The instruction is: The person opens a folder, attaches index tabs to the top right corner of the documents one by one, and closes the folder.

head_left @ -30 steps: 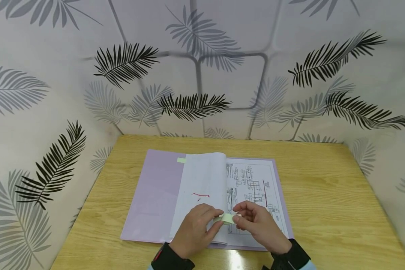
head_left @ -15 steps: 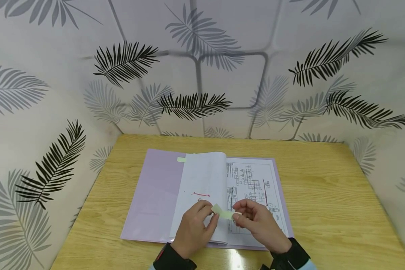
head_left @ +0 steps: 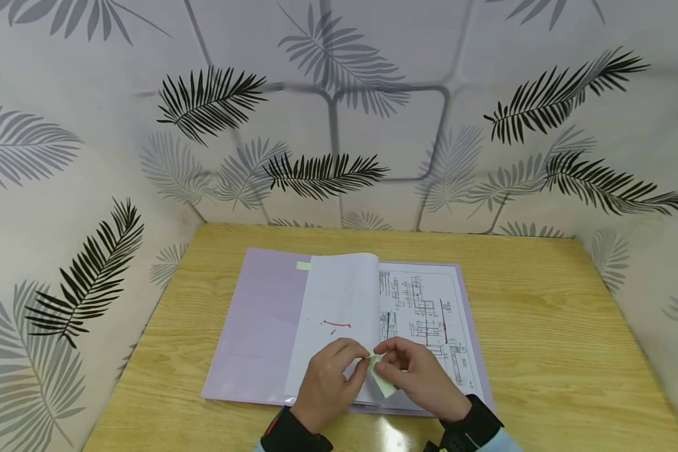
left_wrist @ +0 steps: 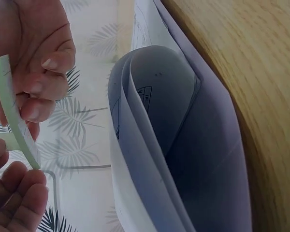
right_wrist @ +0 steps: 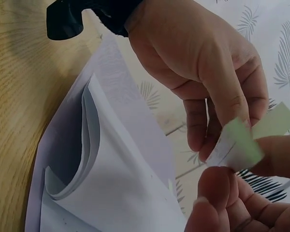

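Note:
Over the lower part of an open lilac folder (head_left: pixel 260 326), two hands meet at pale green sticky notes (head_left: pixel 383 379). My left hand (head_left: pixel 328 380) pinches their upper end between thumb and forefinger. Close beside it, my right hand (head_left: pixel 420 380) pinches them with thumb and fingers. A thin strip with marks on one face shows as the green notes (left_wrist: pixel 14 108) in the left wrist view, with another piece sticking out sideways. In the right wrist view, two green pieces (right_wrist: pixel 236 145) stand apart at an angle. Fingertips hide part of the notes.
White pages (head_left: pixel 339 289) are turned over to the left, curled at the spine. A drawing sheet (head_left: pixel 429 301) lies on the right side. One green tab (head_left: pixel 303 266) sticks out at the page edge. The wooden table (head_left: pixel 548 339) meets a leaf-patterned backdrop (head_left: pixel 339 138).
The right hand has moved left, close to the left hand. The green strip, stretched level between the hands before, now hangs down toward the front.

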The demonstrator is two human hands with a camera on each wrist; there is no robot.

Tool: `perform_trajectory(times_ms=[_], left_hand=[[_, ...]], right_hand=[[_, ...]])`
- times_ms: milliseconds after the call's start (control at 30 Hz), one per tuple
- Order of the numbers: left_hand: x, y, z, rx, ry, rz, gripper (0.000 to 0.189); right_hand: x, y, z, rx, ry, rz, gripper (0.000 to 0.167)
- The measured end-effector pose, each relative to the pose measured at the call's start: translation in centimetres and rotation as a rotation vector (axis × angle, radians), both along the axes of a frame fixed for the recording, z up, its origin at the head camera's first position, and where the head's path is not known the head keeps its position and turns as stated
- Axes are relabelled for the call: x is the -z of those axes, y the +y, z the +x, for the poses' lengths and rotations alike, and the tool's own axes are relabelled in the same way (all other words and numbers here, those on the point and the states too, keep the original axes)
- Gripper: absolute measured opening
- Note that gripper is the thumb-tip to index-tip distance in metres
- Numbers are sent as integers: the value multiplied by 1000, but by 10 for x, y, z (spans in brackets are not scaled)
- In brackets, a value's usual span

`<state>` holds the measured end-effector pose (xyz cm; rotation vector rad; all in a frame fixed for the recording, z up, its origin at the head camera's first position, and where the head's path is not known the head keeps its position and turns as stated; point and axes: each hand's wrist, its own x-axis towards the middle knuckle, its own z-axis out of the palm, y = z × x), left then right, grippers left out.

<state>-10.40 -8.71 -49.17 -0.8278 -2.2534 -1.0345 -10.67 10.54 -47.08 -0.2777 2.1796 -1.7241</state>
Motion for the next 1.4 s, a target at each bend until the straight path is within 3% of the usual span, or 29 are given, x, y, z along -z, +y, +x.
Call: perform_trajectory(times_ms=[733,1000,1167,1400], left_hand=[[0,-3,-1,49,44,91,8],[-5,-4,0,61,75,124,7],[-9,-9,1,41,80,122,8],[-3,-20,2,1,58,124,9]], right_hand=[[4,-3,-4,45,24,71,17],[11,8,-7,111,-14,116,16],[11,39,-17,253,-4,211,17],[16,124,-35,426,40,310,31]])
